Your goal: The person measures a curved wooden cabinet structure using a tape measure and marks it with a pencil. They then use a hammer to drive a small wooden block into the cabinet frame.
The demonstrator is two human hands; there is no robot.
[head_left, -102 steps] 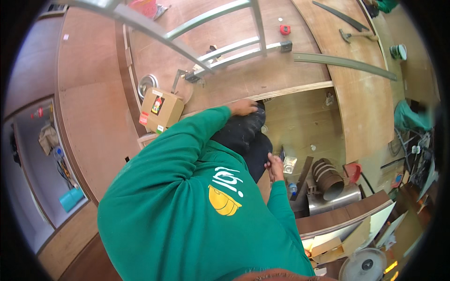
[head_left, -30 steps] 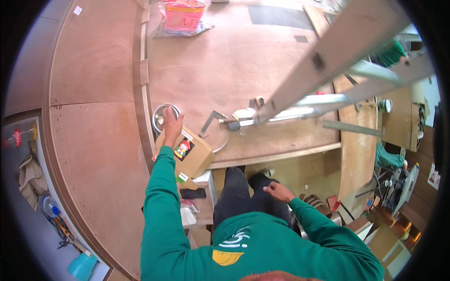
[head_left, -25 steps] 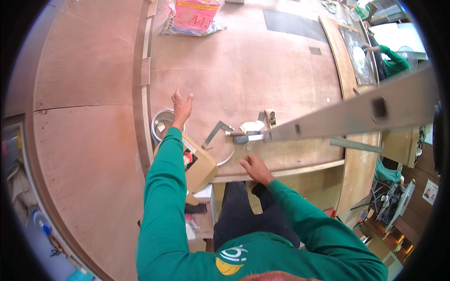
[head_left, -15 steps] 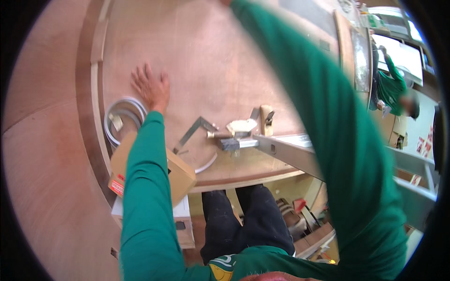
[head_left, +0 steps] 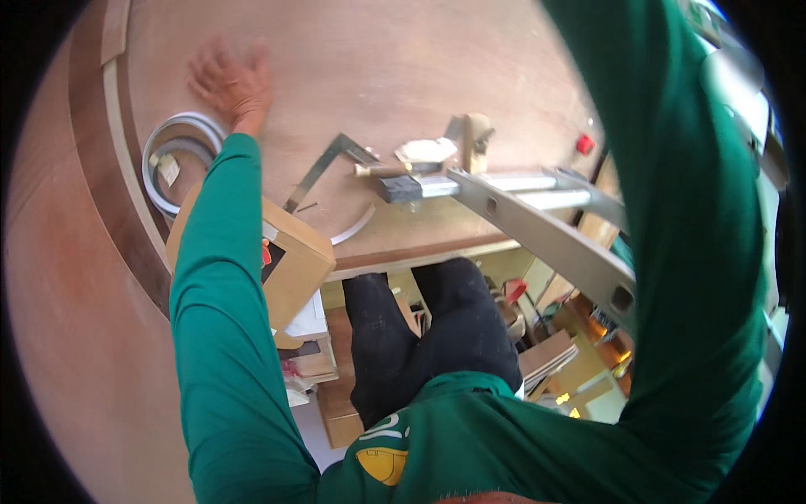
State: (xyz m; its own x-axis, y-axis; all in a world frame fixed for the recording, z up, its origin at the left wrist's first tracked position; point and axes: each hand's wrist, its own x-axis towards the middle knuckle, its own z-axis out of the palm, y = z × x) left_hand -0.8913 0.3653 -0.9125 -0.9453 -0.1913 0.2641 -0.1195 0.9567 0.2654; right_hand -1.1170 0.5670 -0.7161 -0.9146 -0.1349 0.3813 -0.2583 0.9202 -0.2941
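My left hand (head_left: 231, 84) rests palm down with fingers spread on a broad wooden panel (head_left: 361, 76); motion smears the fingertips a little. Just below it, near the left sleeve, lies a coil of pale edging strip (head_left: 151, 172). My right arm stretches up past the top edge, so the right hand is out of the picture. Along the panel's near side are a metal try square (head_left: 315, 175), a tool with a wooden handle (head_left: 369, 170), a crumpled whitish piece (head_left: 426, 150) and a wooden hand plane (head_left: 476, 144).
An aluminium ladder (head_left: 546, 235) leans against the near edge, its dark rubber foot (head_left: 396, 190) over the panel. An open cardboard box (head_left: 298, 252) sits beneath my left forearm. A curved white strip offcut (head_left: 357, 225) lies close by. Boards and clutter stand below, around my legs.
The view has shifted, so bench things sit higher and farther left. My left hand stays spread on the panel. The right hand, barely visible at the top before, and a co-worker have left the picture.
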